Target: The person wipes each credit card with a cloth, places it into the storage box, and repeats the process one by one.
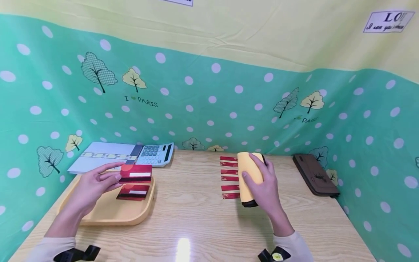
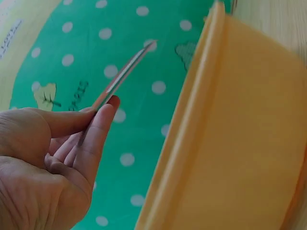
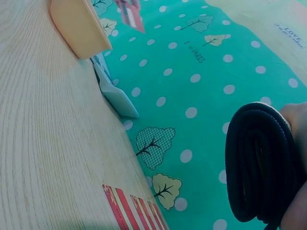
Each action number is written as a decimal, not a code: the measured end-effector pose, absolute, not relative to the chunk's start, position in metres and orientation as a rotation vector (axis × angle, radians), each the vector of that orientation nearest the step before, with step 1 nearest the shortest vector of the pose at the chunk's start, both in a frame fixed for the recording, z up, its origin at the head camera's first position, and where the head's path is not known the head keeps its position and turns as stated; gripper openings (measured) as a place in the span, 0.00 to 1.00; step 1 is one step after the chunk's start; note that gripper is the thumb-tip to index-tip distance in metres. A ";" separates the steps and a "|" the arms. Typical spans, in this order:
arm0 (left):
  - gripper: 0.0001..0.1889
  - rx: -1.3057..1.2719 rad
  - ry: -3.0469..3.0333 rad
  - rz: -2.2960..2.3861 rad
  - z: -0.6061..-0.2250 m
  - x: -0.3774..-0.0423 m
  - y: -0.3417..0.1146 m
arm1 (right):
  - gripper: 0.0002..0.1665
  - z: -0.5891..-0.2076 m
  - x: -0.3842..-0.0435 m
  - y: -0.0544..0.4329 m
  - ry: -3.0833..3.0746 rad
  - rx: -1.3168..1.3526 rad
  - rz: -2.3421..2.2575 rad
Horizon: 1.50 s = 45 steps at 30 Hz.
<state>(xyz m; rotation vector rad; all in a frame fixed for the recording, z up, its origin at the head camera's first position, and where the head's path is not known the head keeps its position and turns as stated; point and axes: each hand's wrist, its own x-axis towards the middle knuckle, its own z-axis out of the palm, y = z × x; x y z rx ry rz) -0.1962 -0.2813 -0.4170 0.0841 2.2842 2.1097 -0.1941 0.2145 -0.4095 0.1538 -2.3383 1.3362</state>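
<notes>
In the head view my left hand (image 1: 90, 187) pinches a red card (image 1: 135, 173) with a white strip and a dark stripe between thumb and fingers, above a yellow tray (image 1: 139, 220). Side-on, that card (image 2: 125, 72) looks thin in the left wrist view. More red cards (image 1: 133, 193) lie in the tray, partly beneath it. My right hand (image 1: 266, 187) grips a folded yellow item (image 1: 247, 174) with black edges; its end shows thick black folded layers (image 3: 254, 163) in the right wrist view. Just left of it, red-and-cream striped pieces (image 1: 230, 178) lie in a column, their right ends hidden.
Behind the tray at the back left are a white binder-like folder (image 1: 104, 151) and a light blue calculator (image 1: 155, 154). A dark brown zipped case (image 1: 315, 174) lies at the right. Green dotted cloth (image 1: 209, 109) hangs around the wooden table (image 1: 196, 225).
</notes>
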 end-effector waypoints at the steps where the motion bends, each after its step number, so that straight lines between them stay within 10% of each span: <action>1: 0.25 0.080 2.283 2.098 -0.419 -0.196 -0.284 | 0.36 -0.410 -0.194 0.214 -2.342 0.149 1.335; 45: 0.32 -0.006 2.445 1.681 -0.442 -0.210 -0.297 | 0.36 -0.410 -0.195 0.215 -2.348 0.155 1.336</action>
